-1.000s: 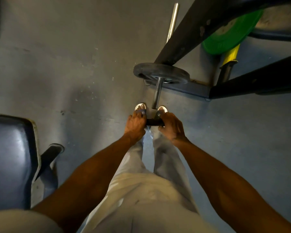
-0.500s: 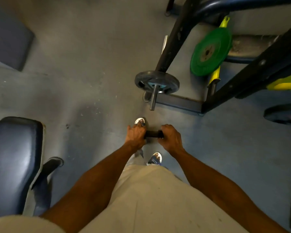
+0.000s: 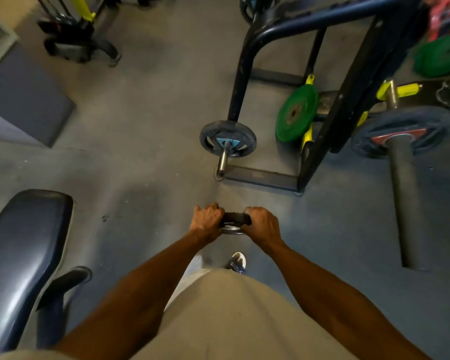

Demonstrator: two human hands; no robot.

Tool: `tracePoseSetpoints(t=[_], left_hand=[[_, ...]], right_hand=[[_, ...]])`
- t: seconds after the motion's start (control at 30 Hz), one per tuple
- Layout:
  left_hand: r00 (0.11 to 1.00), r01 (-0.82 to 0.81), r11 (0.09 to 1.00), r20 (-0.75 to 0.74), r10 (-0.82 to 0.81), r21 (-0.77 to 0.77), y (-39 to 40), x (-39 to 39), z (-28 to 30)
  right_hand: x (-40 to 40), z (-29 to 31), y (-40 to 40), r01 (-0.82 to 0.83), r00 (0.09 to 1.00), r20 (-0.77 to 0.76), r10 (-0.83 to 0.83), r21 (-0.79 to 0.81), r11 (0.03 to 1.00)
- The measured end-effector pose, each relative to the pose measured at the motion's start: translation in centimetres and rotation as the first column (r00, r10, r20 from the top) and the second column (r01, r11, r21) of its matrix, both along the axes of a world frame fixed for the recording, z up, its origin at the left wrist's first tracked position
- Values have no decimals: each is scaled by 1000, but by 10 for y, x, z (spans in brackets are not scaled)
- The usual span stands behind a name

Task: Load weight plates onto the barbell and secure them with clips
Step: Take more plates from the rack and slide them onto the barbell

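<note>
1. The person stands on a grey gym floor (image 3: 140,126) and looks down at both arms, which reach forward in front of the body.
2. The left hand (image 3: 207,222) and the right hand (image 3: 263,224) hold a small dark weight plate (image 3: 235,219) between them, one hand at each end.
3. The fingers of both hands are curled tight round the plate's edges, knuckles up; a pale metal rim shows just under the dark part, between the hands.
4. The plate is held in the air above the floor, in front of the person's light shorts (image 3: 231,320) and one shoe (image 3: 237,261).
5. Ahead, well apart from the hands, a barbell end (image 3: 223,159) sticks out toward the person with a dark plate with a blue centre (image 3: 227,139) already on it.
6. That bar sits by a dark rack frame (image 3: 260,175); a green plate (image 3: 296,113) hangs on a yellow peg there.
7. To the right lies a thicker bar (image 3: 405,203) with a large dark plate.
8. A padded bench (image 3: 18,250) is at the left.
</note>
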State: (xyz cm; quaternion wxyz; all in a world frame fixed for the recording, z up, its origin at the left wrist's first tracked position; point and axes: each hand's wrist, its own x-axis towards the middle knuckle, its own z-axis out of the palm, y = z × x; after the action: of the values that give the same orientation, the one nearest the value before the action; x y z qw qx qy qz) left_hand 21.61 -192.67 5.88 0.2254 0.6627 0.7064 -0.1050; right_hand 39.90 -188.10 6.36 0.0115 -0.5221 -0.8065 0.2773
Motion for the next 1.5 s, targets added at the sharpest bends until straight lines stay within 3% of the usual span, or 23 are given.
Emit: tracePoseSetpoints(t=[0.43, 0.8, 0.93, 1.27, 1.5], left_hand=[[988, 150, 978, -66, -142, 143, -119, 54, 30], [935, 352, 886, -72, -347, 302, -182, 123, 73], [920, 380, 855, -50, -388, 354, -179, 157, 91], [819, 557, 668, -192, -541, 493, -105, 263, 155], [826, 540, 625, -213, -522, 564, -63, 332, 189]], right_hand=[[59, 32, -138, 75, 983, 156, -97, 141, 987], [145, 77, -228, 88, 980, 154, -123, 217, 972], [179, 92, -240, 167, 974, 102, -201, 270, 948], [272, 136, -203, 481, 873, -105, -476, 337, 809], [339, 160, -159, 507, 859, -201, -470, 460, 729]])
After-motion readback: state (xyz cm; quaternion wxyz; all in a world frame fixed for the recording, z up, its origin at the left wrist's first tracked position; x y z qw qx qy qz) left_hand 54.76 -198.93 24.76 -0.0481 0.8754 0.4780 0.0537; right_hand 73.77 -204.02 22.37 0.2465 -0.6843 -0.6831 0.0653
